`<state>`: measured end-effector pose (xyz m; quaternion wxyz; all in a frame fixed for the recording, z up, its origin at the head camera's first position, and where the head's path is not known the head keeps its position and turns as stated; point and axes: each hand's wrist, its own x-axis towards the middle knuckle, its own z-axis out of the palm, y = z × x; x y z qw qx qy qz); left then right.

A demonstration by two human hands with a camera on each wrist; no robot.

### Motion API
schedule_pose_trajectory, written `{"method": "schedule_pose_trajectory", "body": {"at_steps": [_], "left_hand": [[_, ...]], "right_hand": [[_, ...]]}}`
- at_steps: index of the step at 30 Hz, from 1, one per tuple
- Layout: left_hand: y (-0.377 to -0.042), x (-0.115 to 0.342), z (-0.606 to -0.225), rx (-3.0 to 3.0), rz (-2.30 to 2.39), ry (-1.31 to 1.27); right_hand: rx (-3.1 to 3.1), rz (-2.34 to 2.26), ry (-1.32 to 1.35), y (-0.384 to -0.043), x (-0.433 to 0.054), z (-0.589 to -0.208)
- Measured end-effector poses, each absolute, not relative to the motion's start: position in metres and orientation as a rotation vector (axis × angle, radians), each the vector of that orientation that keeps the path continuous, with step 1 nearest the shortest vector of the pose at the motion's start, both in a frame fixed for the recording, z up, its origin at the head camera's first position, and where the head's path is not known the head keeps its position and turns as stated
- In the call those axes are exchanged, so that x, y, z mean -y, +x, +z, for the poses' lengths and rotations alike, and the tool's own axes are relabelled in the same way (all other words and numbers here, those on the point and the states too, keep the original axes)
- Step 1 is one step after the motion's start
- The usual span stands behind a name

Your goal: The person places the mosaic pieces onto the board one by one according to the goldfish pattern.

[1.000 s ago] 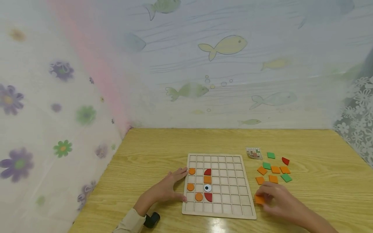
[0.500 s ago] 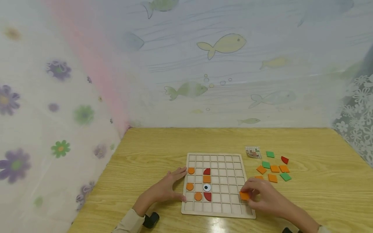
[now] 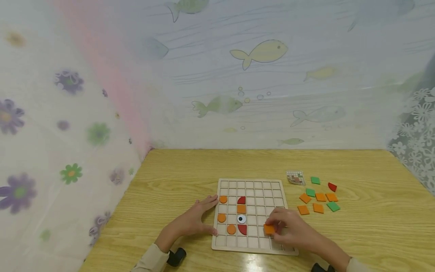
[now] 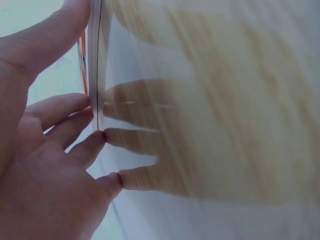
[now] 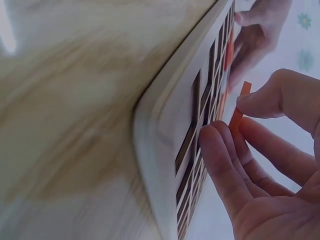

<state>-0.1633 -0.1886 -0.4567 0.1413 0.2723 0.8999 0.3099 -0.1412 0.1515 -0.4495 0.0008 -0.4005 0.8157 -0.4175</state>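
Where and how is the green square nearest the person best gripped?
Probably by opposite edges, pinched from above and the right: the green square lies flat on the table, and orange tiles sit on its left and far sides.

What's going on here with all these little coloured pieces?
Someone is working at a wooden grid board on a table. The right hand pinches an orange square over the board's right half, while the left hand touches its left edge. Three orange discs, two red pieces, another orange square and an eye piece sit on it. More orange, green and red pieces lie to the right, near a small picture card.
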Motion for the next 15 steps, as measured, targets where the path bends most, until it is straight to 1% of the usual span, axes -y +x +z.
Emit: {"method": "schedule_pose_trajectory", "body": {"at_steps": [15], "left_hand": [[-0.163, 0.188, -0.456, -2.597, 0.905, 0.784]], "right_hand": [[-2.532, -1.179, -1.132, -0.144, -0.119, -0.447]]}}
